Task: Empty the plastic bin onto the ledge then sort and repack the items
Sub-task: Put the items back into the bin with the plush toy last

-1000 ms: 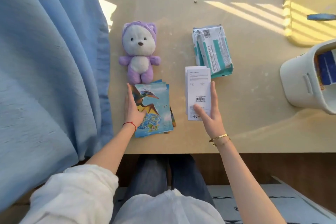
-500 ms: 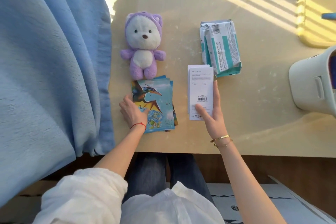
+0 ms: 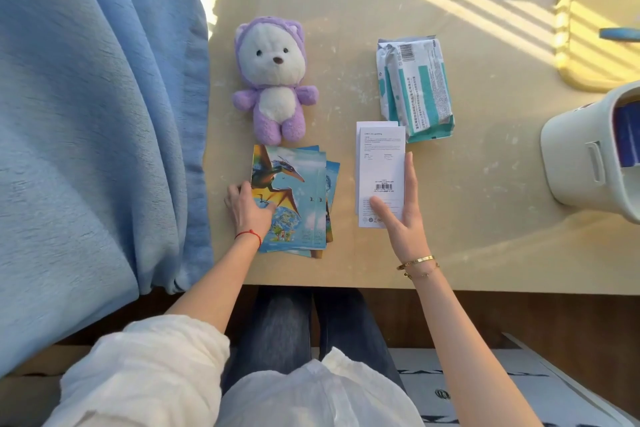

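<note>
On the wooden ledge (image 3: 485, 184) lies a stack of dinosaur picture cards (image 3: 298, 198), slightly fanned. My left hand (image 3: 247, 210) holds its left edge, thumb on the top card and fingers curled at the side. Two white flat boxes (image 3: 379, 156) are stacked to the right. My right hand (image 3: 403, 211) rests against them with straight fingers along their right edge and the thumb on top. A purple and white plush bear (image 3: 273, 80) lies above the cards. Teal and white wipe packs (image 3: 415, 87) lie above the boxes. The white plastic bin (image 3: 581, 156) sits at the right, a blue item (image 3: 627, 135) inside.
A blue curtain (image 3: 97, 114) hangs over the ledge's left end, close to my left hand. A yellow tray (image 3: 568, 45) sits at the far right behind the bin. The ledge's front edge runs just below my wrists, with my knees under it.
My left hand slid from lying flat along the cards' left side to curling round their lower left edge. The right hand stayed on the white boxes.
</note>
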Available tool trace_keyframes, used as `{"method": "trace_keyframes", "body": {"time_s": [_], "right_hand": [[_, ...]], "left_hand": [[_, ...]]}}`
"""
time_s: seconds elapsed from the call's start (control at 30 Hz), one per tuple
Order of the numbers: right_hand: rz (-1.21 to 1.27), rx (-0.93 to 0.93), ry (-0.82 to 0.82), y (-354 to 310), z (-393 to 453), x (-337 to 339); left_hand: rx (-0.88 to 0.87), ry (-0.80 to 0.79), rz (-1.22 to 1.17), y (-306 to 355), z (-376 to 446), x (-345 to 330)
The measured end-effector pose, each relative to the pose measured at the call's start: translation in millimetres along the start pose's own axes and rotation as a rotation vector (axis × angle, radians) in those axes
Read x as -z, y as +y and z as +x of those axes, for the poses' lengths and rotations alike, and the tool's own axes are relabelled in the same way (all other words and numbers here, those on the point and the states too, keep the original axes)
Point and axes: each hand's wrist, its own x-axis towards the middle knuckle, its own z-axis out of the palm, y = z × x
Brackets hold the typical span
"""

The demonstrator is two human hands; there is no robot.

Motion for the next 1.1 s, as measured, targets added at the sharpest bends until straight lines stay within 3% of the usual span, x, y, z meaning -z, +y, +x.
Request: {"method": "trace_keyframes", "body": {"time_s": [0.3, 0.47, 0.8, 1.1], "right_hand": [[0.005, 0.025, 0.028, -10, -20, 9], [0.044, 0.041, 0.053, -28, -46, 22], [0.158, 0.094, 0.191, -66, -137, 75], [0.196, 0.137, 0.383, -44, -232, 136]], "left_hand": [[-0.118, -0.178, -0.287, 20, -29, 37], [-0.316, -0.22, -0.356, 36, -59, 67], [-0.659, -0.276, -0.382, 97, -145, 133], [-0.83, -0.453, -0.365, 147, -230, 118]]}}
